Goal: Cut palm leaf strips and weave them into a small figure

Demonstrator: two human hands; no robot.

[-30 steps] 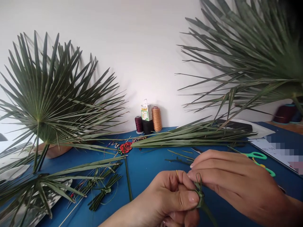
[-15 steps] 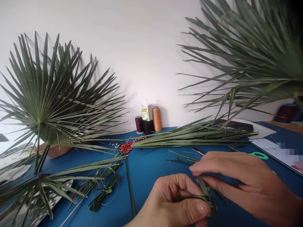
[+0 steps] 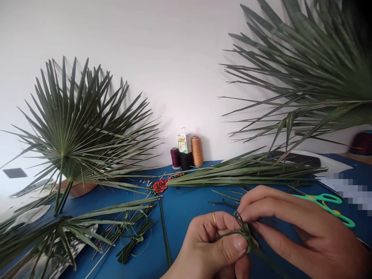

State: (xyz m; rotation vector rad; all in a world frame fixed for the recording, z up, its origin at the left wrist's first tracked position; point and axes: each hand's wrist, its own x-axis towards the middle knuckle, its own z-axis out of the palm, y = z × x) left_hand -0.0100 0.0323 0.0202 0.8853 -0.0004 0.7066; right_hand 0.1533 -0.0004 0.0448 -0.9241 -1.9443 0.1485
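Observation:
My left hand (image 3: 215,244), with a gold ring on one finger, pinches a green palm leaf strip (image 3: 246,235) between thumb and fingers. The strip is bent into small loops and a knot-like bundle at the fingertips. My right hand (image 3: 299,228) is closed at the same bundle, its index finger and thumb on the strip's loop; its other fingers are partly hidden. A blurred end of leaf trails below the right hand. Thin leaf scraps (image 3: 223,202) lie on the blue table (image 3: 186,209) just behind the hands.
Green-handled scissors (image 3: 331,198) lie right of my right hand. A bundle of long leaves (image 3: 232,172) crosses the back. Thread spools (image 3: 197,151), a small carton (image 3: 184,143) and a red rose patch (image 3: 159,186) are behind. Fan palm leaves (image 3: 69,128) stand left; a tied leaf piece (image 3: 136,239) lies left.
The strip that stood up between my hands is now curled into small loops. My right hand has shifted slightly at the bundle. The view has moved a little, showing more of the scissors.

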